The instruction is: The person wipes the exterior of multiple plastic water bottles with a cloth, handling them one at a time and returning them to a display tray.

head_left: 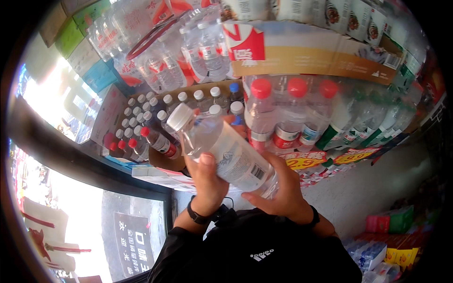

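A clear plastic water bottle [233,153] with a white cap and pale label lies tilted across both my hands, its cap up and to the left. My left hand [207,181] grips it near the shoulder, thumb on the front. My right hand [283,191] is wrapped round the bottom end, with its thumb near the base. The fingers behind the bottle are mostly hidden. Just beyond it stands an open carton [166,162] of bottles, among them a dark drink bottle [160,142] with a red cap.
Large red-capped bottles [295,115] and green-labelled bottles [351,125] stand behind on the right, under a long cardboard box [302,49]. Shrink-wrapped water packs [163,63] are stacked at the back. A dark door frame [94,151] curves along the left; packaged goods [370,254] lie at lower right.
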